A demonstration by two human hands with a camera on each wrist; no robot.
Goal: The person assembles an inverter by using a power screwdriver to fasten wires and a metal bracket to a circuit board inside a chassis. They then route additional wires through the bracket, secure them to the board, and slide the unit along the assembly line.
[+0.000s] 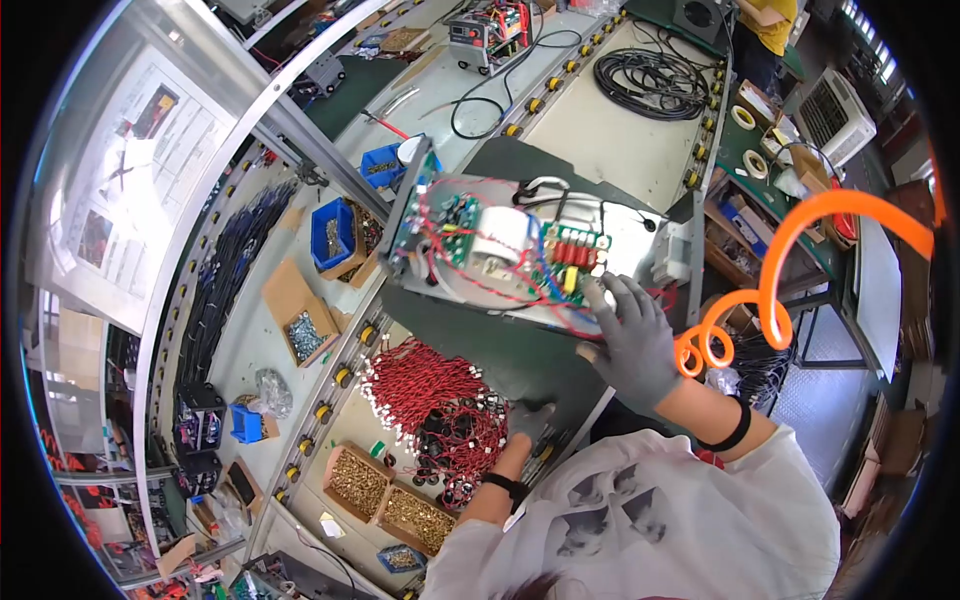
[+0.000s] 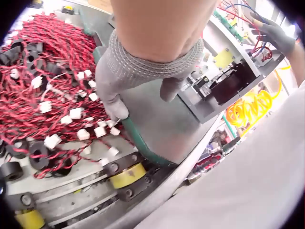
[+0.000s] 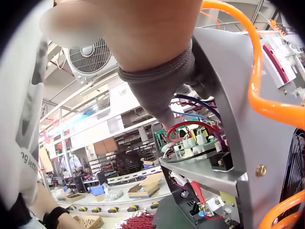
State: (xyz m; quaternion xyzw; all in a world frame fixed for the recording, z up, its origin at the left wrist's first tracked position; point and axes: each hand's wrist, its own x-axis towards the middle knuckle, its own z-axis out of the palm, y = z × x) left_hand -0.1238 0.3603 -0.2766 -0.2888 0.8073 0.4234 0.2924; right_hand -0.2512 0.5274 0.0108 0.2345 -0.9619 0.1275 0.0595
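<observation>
A welder-like metal chassis (image 1: pixel 480 290) with circuit boards, a white cylinder and red and blue wires lies open on a green board (image 1: pixel 470 345). My gloved right hand (image 1: pixel 632 335) reaches over its near side, fingers extended at the wires and thumb apart. In the right wrist view, those fingers (image 3: pixel 164 118) are beside a red wire (image 3: pixel 190 125), partly hidden by the chassis panel (image 3: pixel 224 95). My gloved left hand (image 2: pixel 138 76) grips the green board's edge (image 2: pixel 138 138), fingers over the rim and thumb on the top side.
Bundled red-black wires (image 1: pixel 425 400) with white connectors lie beside the board. Boxes of brass parts (image 1: pixel 358 480) stand nearby. Rollers (image 1: pixel 343 378) line the bench rails. An orange coiled hose (image 1: pixel 775 300) hangs at the right. A black cable coil (image 1: pixel 650 82) lies further along.
</observation>
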